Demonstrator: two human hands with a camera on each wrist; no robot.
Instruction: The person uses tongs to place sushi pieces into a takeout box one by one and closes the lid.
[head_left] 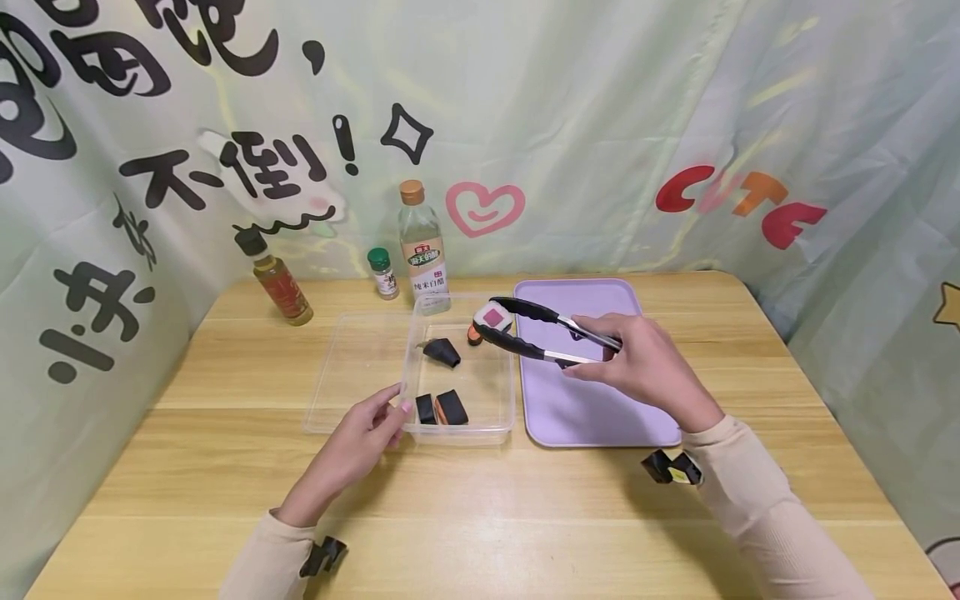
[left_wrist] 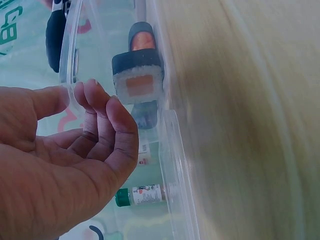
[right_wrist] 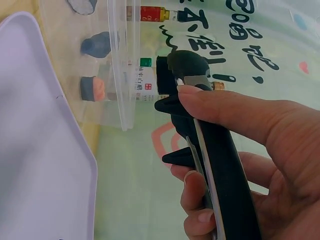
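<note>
My right hand [head_left: 637, 362] grips black-and-silver tongs [head_left: 525, 343]. Between the tong tips is a sushi roll piece [head_left: 492, 317] with white rice and a pink centre, held above the far right part of a clear plastic container [head_left: 487, 408]. My left hand [head_left: 367, 433] pinches the container's near left rim between thumb and fingers, as the left wrist view also shows. Inside lie a dark cone-shaped hand roll [head_left: 441, 352], a small orange-topped roll [head_left: 474, 335] and black-wrapped sushi pieces [head_left: 452, 408]. From the right wrist view, the tongs [right_wrist: 220, 170] hide the held piece.
A lilac tray [head_left: 600, 425] lies right of the container, under my right hand. To the left is a clear lid [head_left: 352, 358]. Along the back stand a sauce bottle [head_left: 281, 287], a green-capped shaker [head_left: 383, 273] and a vinegar bottle [head_left: 422, 250].
</note>
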